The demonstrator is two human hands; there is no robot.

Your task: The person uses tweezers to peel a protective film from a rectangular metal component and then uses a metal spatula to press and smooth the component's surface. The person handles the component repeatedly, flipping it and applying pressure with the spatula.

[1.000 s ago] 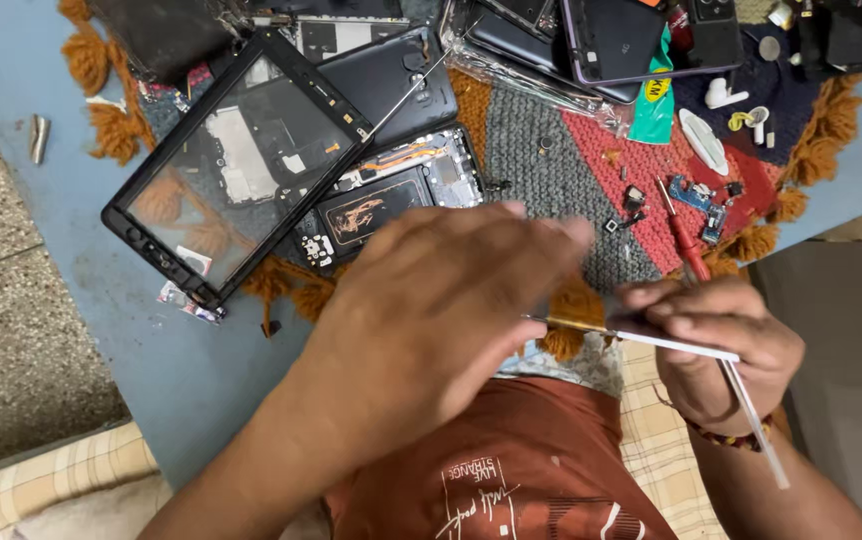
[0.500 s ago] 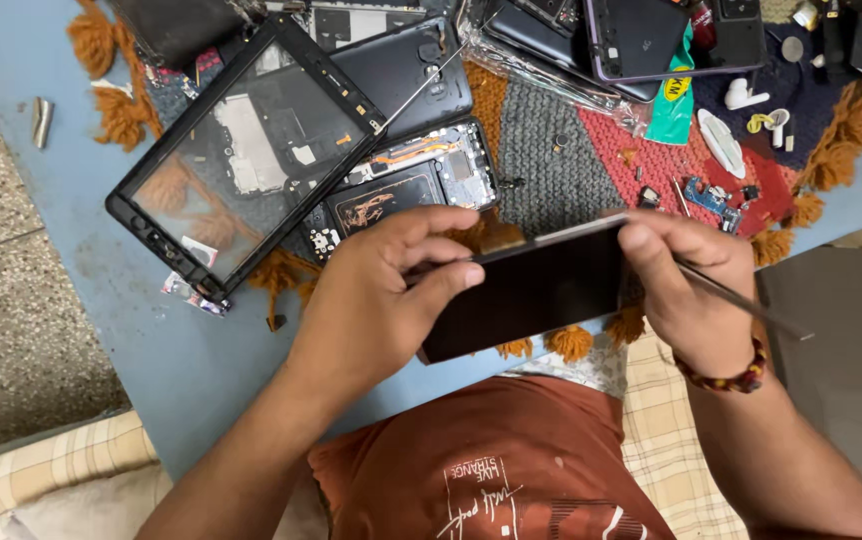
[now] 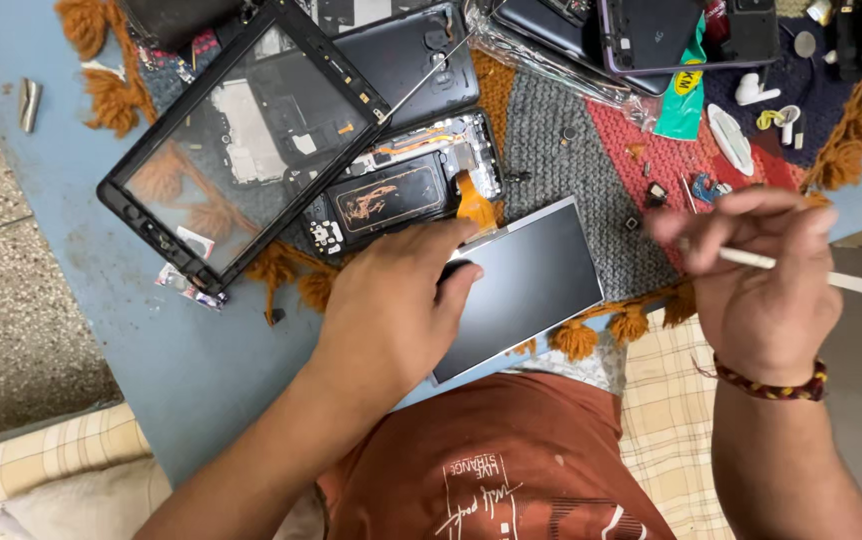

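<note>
Left hand [image 3: 391, 310] lies palm-down on the dark phone screen panel [image 3: 521, 285], grip loose: thumb tip on the glass near its left edge, fingers spread along the upper left corner, not closed around it. Panel lies flat at the near edge of the blue worktop [image 3: 201, 370], tilted, its near corner hanging over the edge above the rust-coloured shirt [image 3: 491, 450].

Right hand [image 3: 756, 285] floats clear of the panel, just to its right. Grip pinched tight on a thin white tool [image 3: 851, 282]: fingers curled round the shaft, rear end sticking out right; working tip hidden by fingers, can't tell its shape. Beaded band [image 3: 766, 385] on the wrist.

Under the panel's far end, a knitted mat [image 3: 571, 160] with orange fringe, small loose parts scattered on its red patch.

Beyond the left hand, an opened phone chassis [image 3: 391, 190], board exposed, orange flex touching the fingertips. Left of it a black tablet frame [image 3: 241, 140], tilted, overlapping the chassis.

Far edge: more dark phones and back covers [image 3: 651, 30] stacked, white earbuds [image 3: 761, 90] on the mat's right end
</note>
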